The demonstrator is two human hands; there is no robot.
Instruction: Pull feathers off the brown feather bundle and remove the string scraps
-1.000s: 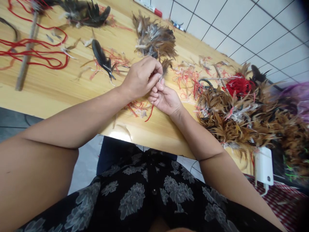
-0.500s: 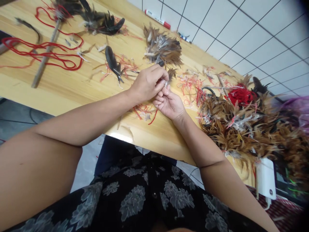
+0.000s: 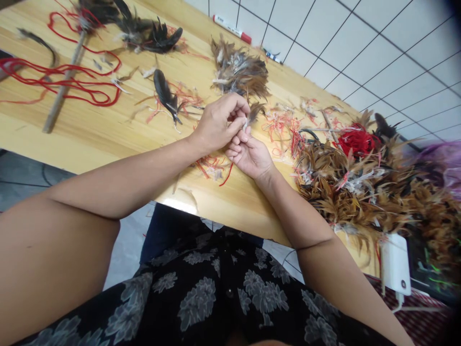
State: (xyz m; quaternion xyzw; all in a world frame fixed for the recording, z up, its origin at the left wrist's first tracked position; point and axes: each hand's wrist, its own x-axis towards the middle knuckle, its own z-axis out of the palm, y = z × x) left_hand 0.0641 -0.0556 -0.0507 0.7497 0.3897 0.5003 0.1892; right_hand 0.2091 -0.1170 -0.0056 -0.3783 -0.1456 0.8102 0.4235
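Note:
In the head view, my two hands meet over the table's middle, fingertips touching. My left hand (image 3: 221, 120) is closed, with thumb and forefinger pinched near the pale base of a small brown feather tuft (image 3: 256, 111). The tuft pokes out beyond the fingers. My right hand (image 3: 251, 153) is palm up, its fingers curled and its thumb and fingertips against the same base. The exact grip is partly hidden. Just behind them lies a larger bundle of brown-grey feathers (image 3: 239, 69). Red string scraps (image 3: 212, 166) lie under the wrists.
Left lie a stick (image 3: 65, 98) with dark feathers on its end, looped red cord (image 3: 90, 91) and a black feather (image 3: 164, 91). On the right are a big heap of brown feathers (image 3: 345, 192), red string (image 3: 358, 141) and a white power bank (image 3: 396, 264). A red-capped marker (image 3: 232, 30) lies along the wall.
My left forefinger has lifted and bent a little, opening a gap above the thumb. My right hand keeps nearly the same pose. The whole view has shifted slightly.

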